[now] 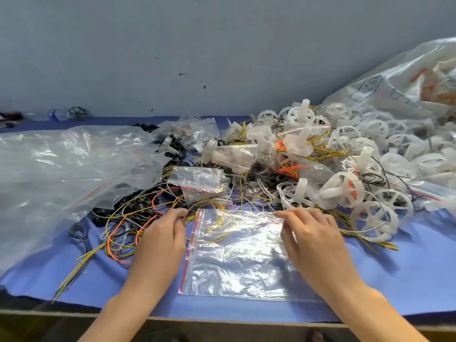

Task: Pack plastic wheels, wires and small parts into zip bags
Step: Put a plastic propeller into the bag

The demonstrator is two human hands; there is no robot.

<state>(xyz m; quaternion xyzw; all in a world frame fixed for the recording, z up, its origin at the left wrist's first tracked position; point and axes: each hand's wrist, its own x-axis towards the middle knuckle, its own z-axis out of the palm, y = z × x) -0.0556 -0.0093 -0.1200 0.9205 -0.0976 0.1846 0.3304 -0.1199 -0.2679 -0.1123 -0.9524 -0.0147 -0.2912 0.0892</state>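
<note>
Left hand (pixel 162 233) pinches a loop of yellow wires (pixel 195 207) just beside the red-striped mouth of the zip bag (pixel 237 262), evidently to feed them in. Right hand (pixel 311 238) pinches the bag's far edge, steadying it flat on the bench (pixel 407 280). Plastic wheels (pixel 370 218) lie heaped beyond, unpacked.

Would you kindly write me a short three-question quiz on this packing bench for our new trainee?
1. True or false: the clear zip bag with the red seal strip lies flat on the blue cloth.
2. The pile of translucent white plastic wheels is on which side? A left, B right.
3. Fill in: the left hand pinches thin yellow ____.
Key: 1 true; 2 B; 3 wires.
</note>
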